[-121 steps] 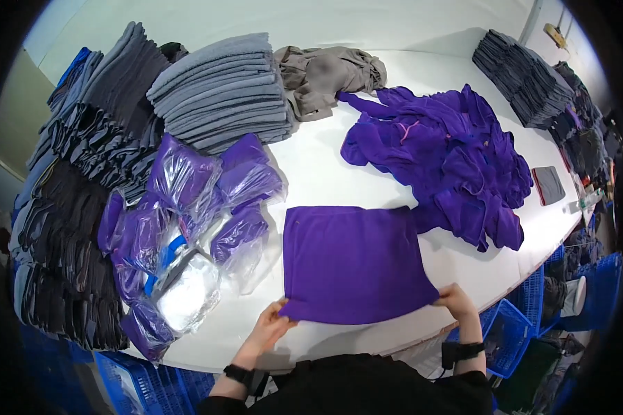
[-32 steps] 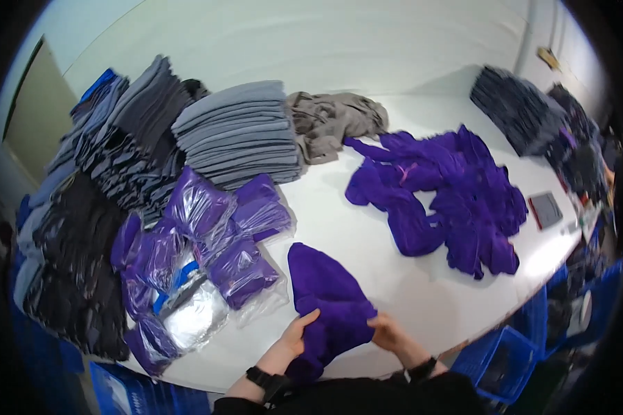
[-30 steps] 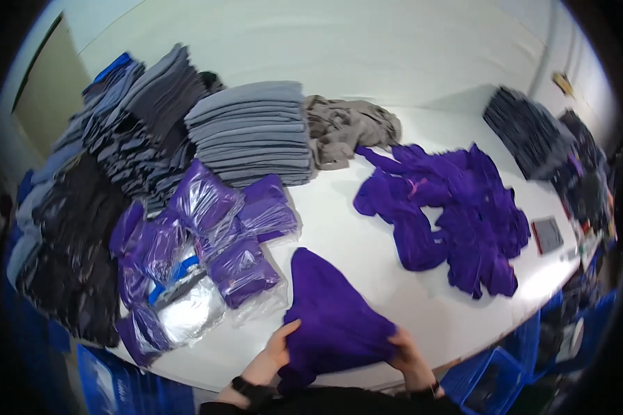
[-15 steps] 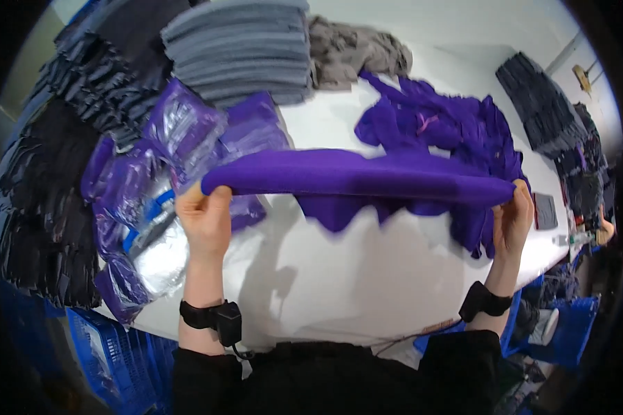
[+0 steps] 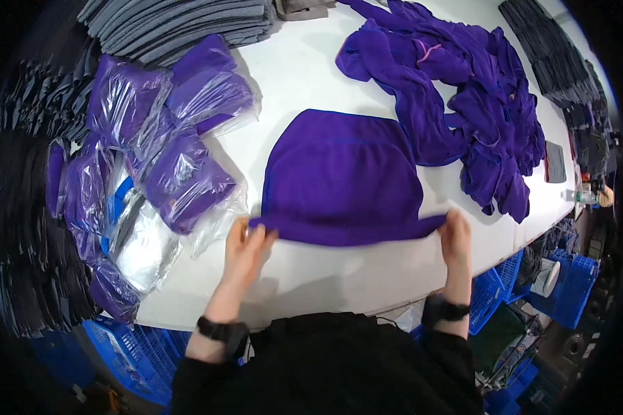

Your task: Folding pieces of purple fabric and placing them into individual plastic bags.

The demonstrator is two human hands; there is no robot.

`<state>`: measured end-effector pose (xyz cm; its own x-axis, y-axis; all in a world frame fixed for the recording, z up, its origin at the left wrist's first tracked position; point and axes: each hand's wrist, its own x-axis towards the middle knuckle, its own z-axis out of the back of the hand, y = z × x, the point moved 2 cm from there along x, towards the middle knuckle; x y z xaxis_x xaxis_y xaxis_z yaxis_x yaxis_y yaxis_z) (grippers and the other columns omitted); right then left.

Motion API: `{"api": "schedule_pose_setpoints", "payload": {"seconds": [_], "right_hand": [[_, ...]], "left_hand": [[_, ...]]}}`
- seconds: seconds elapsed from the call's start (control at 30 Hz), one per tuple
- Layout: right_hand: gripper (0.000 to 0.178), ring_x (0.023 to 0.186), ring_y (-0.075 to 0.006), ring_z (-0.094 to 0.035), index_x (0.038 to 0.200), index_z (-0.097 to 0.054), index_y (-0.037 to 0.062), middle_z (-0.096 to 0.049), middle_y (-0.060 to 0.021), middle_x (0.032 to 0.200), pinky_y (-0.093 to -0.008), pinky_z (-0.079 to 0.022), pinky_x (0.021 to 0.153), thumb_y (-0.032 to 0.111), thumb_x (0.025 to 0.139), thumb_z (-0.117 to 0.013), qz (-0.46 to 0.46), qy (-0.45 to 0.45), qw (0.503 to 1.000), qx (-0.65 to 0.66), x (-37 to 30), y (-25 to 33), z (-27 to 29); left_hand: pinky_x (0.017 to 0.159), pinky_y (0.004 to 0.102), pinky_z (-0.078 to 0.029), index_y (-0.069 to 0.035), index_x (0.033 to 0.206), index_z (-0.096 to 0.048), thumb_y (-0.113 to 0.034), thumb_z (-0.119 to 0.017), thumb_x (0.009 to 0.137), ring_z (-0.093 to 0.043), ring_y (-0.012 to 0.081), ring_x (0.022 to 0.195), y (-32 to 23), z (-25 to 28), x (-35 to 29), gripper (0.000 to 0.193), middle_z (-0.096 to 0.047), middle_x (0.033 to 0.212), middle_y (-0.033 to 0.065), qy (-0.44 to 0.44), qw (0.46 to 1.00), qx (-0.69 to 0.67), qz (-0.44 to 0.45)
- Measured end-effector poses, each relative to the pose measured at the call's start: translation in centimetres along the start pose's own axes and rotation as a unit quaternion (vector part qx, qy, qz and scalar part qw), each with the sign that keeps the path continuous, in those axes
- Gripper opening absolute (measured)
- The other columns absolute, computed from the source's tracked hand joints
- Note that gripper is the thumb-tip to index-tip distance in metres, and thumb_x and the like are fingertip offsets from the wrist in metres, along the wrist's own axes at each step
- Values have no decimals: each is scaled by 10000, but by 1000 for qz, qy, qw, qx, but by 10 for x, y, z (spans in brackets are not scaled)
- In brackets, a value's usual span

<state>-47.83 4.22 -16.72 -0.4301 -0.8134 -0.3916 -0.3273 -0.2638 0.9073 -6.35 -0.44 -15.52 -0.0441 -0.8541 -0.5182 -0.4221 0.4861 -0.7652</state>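
A purple cloth piece [image 5: 342, 169] lies on the white table in front of me, its far part flat and its near edge stretched in a narrow band. My left hand [image 5: 244, 254] pinches the left end of that edge. At the other end, my right hand [image 5: 456, 239] grips the corner between thumb and fingers. The near edge is slightly blurred, and whether it is lifted I cannot tell. Just beyond the cloth's right side, a loose heap of purple cloth [image 5: 491, 104] with a pink strip on it spreads over the table.
Clear bags of folded purple cloth [image 5: 190, 176] lie left on the white table [image 5: 311, 277], beside a silvery plastic package [image 5: 145, 249]. Grey folded stacks [image 5: 180, 28] stand behind them, dark stacks [image 5: 38, 228] at far left. Blue crates [image 5: 135, 353] sit below the table's edge.
The purple cloth, held up and stretched between my hands before, now lies spread on the table. My hands have come down and nearer together. The view has shifted.
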Motion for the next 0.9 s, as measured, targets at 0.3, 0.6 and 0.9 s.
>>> {"api": "schedule_pose_setpoints", "payload": {"seconds": [0.3,0.6,0.9], "right_hand": [[689,1232,-377,-299,1250,-435,68,-328,-201,1329,-581,-211,962,276,648,-697,257,171,746,-590,-10,2,-227],[168,1087,-286,-435,891,-622,140,-545,-50,981,-649,-138,974,226,753,-578,414,200,635,-621,-20,-28,-269],[899,1149,-290,-396,1324,-331,229,-441,-93,1203,-530,-299,906,221,540,-772,329,464,527,-631,28,-7,-298]], "left_hand": [[902,426,-370,6,975,-505,-69,-542,746,-522,344,973,77,-110,56,244,-525,1068,169,205,537,633,-519],[833,364,-360,-47,1133,-448,-34,-572,689,-410,324,1026,-21,3,-13,462,-374,1130,214,-198,666,582,-423],[620,359,-434,-60,1056,-556,-109,-619,775,-515,277,706,-30,112,-4,293,-498,815,106,-303,644,588,-385]]}}
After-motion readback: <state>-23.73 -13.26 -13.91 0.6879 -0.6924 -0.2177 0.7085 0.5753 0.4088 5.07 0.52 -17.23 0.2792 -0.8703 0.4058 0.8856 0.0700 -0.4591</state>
